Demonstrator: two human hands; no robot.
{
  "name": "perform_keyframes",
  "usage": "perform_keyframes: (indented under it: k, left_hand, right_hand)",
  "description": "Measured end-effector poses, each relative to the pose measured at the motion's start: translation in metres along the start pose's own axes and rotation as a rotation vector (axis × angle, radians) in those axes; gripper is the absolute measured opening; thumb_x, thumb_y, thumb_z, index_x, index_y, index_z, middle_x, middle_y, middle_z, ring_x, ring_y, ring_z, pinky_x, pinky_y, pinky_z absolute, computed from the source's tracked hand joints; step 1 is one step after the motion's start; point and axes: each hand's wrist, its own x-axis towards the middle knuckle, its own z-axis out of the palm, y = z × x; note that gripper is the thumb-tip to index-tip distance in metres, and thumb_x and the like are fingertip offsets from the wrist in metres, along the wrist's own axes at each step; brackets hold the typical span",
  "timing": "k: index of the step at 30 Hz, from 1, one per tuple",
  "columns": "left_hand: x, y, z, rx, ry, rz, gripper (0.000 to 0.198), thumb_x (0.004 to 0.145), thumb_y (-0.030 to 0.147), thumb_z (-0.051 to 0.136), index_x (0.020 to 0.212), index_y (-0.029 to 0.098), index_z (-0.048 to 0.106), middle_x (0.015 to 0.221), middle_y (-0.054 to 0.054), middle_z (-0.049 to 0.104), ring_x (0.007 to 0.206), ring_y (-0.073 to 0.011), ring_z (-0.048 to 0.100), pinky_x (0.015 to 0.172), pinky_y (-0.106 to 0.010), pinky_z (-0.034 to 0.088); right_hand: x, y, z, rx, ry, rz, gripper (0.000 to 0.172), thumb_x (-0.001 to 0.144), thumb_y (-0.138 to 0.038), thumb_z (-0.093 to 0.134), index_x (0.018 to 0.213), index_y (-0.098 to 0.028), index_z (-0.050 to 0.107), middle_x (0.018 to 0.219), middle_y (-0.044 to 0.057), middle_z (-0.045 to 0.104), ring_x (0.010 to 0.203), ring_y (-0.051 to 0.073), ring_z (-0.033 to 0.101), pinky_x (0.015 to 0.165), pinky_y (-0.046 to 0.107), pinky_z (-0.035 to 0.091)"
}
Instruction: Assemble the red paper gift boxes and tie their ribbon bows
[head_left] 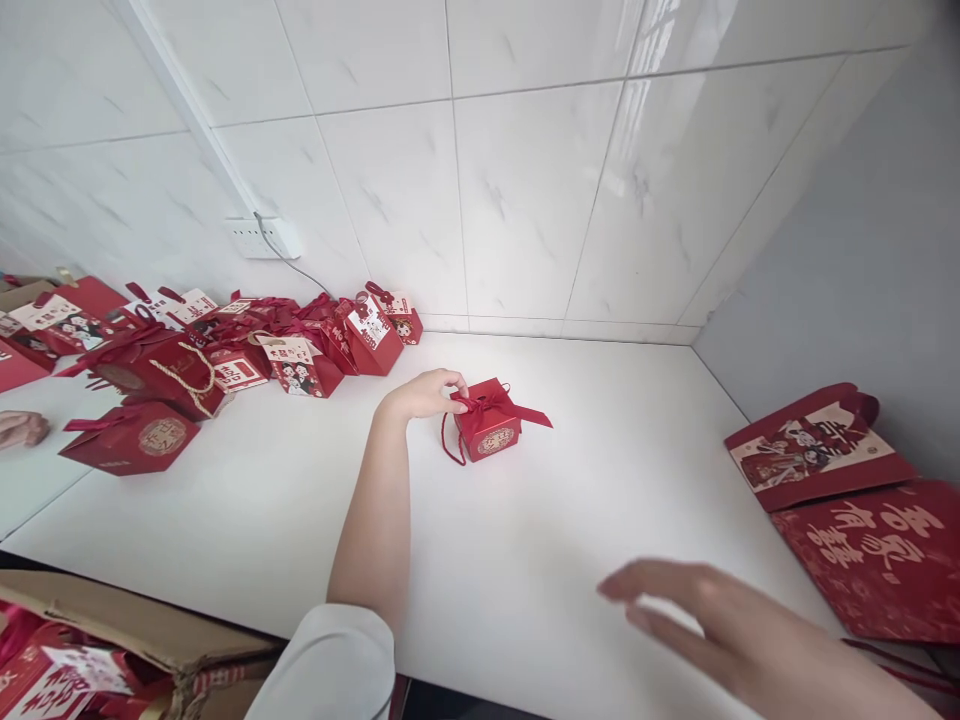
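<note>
Left grip: I'm pinching the ribbon bow
Red box: on the tabletop ahead of me
Right grip: empty, loosely open
Bow care: I'd go light, probably squashes easy tbh

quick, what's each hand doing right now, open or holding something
Left hand: closed, pinching the ribbon on top of the small red box.
Right hand: open, holding nothing, slightly blurred.
</note>
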Motion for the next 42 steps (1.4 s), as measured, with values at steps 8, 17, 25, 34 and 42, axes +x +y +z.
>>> perform_keyframes:
  k: [8,17,25,34,42]
  left_hand:
    - [0.001,0.012,0.003,-0.170,0.030,0.039,0.032,0.075,0.046,0.057,0.097,0.023,0.062,0.116,-0.004,0.061,0.115,-0.0212,0.051,0.101,-0.035,0.037]
    - [-0.001,0.004,-0.002,-0.048,0.054,0.007,0.032,0.069,0.043,0.062,0.094,0.023,0.064,0.108,-0.002,0.062,0.103,-0.0209,0.054,0.093,-0.033,0.039]
    - [-0.005,-0.003,-0.004,-0.122,-0.006,0.034,0.028,0.074,0.044,0.058,0.087,0.020,0.065,0.103,-0.001,0.064,0.096,-0.0178,0.057,0.086,-0.027,0.041]
    - [-0.008,-0.001,-0.005,-0.223,0.015,-0.124,0.035,0.078,0.051,0.053,0.094,0.021,0.060,0.106,-0.003,0.064,0.094,-0.0185,0.058,0.079,-0.028,0.044]
    - [0.009,0.006,0.010,-0.184,-0.064,0.026,0.031,0.067,0.043,0.068,0.088,0.021,0.065,0.102,-0.003,0.061,0.093,-0.0195,0.057,0.078,-0.028,0.045]
  right_hand:
    - [0.014,-0.010,0.001,0.154,-0.232,-0.120,0.026,0.093,-0.040,0.045,0.097,-0.028,0.068,0.097,0.001,0.069,0.093,0.018,0.063,0.084,0.026,0.048]
    - [0.113,-0.043,-0.032,-0.143,0.263,-0.359,0.020,0.090,-0.026,0.047,0.106,-0.028,0.059,0.096,0.003,0.068,0.086,0.020,0.063,0.075,0.031,0.046]
    - [0.206,-0.041,0.021,-0.085,0.182,-0.362,0.022,0.084,-0.012,0.050,0.097,-0.024,0.064,0.078,0.000,0.067,0.068,0.015,0.062,0.058,0.023,0.040]
    - [0.200,-0.019,-0.006,0.105,0.023,-0.376,0.017,0.085,-0.020,0.052,0.087,-0.024,0.069,0.088,0.000,0.069,0.077,0.016,0.064,0.069,0.026,0.048]
    - [0.194,-0.020,-0.011,0.119,-0.165,-0.349,0.022,0.084,-0.025,0.054,0.098,-0.028,0.071,0.098,-0.002,0.070,0.086,0.017,0.063,0.072,0.027,0.048]
